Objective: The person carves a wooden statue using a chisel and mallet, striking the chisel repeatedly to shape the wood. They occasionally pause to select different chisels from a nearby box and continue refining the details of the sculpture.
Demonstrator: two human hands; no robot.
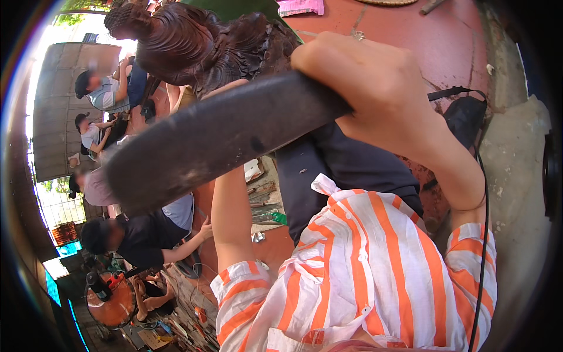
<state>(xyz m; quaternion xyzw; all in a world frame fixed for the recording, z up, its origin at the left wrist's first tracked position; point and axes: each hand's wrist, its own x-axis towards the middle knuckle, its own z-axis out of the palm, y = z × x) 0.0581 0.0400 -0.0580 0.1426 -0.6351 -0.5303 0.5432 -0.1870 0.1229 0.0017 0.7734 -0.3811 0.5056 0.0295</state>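
Observation:
My right hand (369,82) is closed round one end of a long black bar (223,138). The bar is thick and flat-sided with rounded edges, scuffed and dusty; its exact kind I cannot make out. It slants across the view close to the camera, its wide end down at the left. Behind it rises my left forearm (230,217). Only a sliver of my left hand (227,88) shows above the bar's upper edge, and its fingers are hidden. Beyond lies a dark brown carved wooden statue (193,44) of a robed figure, nearest to my left hand.
Several people sit at the left, one in a dark shirt (146,240) close by. Carving tools (264,202) lie beside my leg on the red tiled floor (399,29). A black bag (463,120) stands at the right by a grey wall (513,158); a cable hangs there.

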